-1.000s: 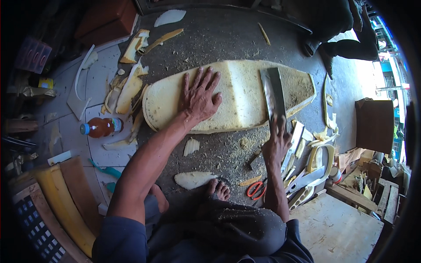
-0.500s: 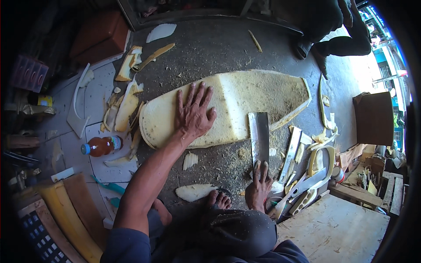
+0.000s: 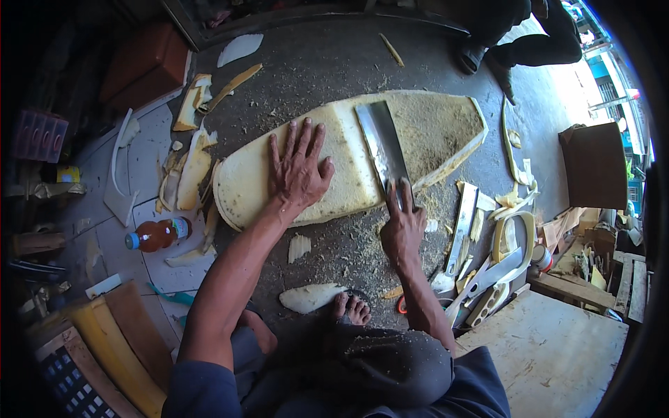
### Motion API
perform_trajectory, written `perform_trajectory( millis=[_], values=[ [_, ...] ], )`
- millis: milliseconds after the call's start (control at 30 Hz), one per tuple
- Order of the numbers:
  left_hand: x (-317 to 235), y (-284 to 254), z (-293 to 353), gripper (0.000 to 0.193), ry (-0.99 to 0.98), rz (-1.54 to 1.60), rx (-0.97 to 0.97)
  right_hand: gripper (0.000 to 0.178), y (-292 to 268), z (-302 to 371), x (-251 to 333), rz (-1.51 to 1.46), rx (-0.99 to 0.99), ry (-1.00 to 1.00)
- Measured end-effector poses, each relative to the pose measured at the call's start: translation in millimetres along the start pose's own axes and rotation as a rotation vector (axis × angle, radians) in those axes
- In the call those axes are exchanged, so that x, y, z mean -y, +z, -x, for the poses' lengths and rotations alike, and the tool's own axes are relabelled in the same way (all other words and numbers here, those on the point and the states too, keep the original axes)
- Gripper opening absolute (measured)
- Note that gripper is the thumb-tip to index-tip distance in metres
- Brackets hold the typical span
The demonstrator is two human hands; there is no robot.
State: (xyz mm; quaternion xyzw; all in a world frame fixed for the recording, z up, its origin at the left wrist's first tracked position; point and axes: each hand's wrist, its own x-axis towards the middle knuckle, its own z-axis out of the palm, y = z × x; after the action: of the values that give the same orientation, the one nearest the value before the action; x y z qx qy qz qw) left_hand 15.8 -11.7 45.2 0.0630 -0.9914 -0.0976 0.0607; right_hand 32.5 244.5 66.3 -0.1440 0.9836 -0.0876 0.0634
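Observation:
A long cream foam pad (image 3: 240,180), shaped like a motorcycle seat, lies on the dark floor before me. Its right part is rougher and brownish. My left hand (image 3: 300,174) rests on the left half, fingers spread flat over the foam. A wide flat metal blade (image 3: 378,136) lies across the pad near its middle ridge. My right hand (image 3: 404,233) grips the blade's near end, two fingers stretched along it; the handle is hidden under the hand. Foam crumbs are scattered around the pad's near side.
Foam offcuts (image 3: 195,171) and a brown-liquid bottle (image 3: 159,234) lie at left. Another long blade (image 3: 463,226) and more scraps lie right of my right arm. A pale board (image 3: 550,369) fills the lower right; a brown box (image 3: 594,167) stands behind. A person (image 3: 529,52) is at far right.
My right hand has pushed the blade forward and slightly left, from the pad's near edge onto its top. My left hand stays pressed on the foam. The view has shifted a little.

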Motion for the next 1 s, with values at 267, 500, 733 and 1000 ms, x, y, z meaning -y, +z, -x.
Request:
perform_trajectory(
  millis=[267, 500, 733, 1000],
  values=[
    [-6, 5, 0, 0.074, -0.017, 0.04, 0.004, 0.093, 1, 82, -12, -0.074, -0.007, -0.079],
    [5, 7, -1, 0.075, -0.008, 0.032, -0.004, 0.082, 9, -5, -13, 0.028, -0.02, -0.096],
    [1, 6, -3, 0.075, 0.006, -0.025, 0.0, 0.089, 3, -11, -17, 0.059, -0.035, 0.003],
    [-3, 9, -5, 0.074, -0.011, -0.072, 0.001, 0.095, 16, 63, -31, 0.031, -0.051, 0.011]
  ],
)
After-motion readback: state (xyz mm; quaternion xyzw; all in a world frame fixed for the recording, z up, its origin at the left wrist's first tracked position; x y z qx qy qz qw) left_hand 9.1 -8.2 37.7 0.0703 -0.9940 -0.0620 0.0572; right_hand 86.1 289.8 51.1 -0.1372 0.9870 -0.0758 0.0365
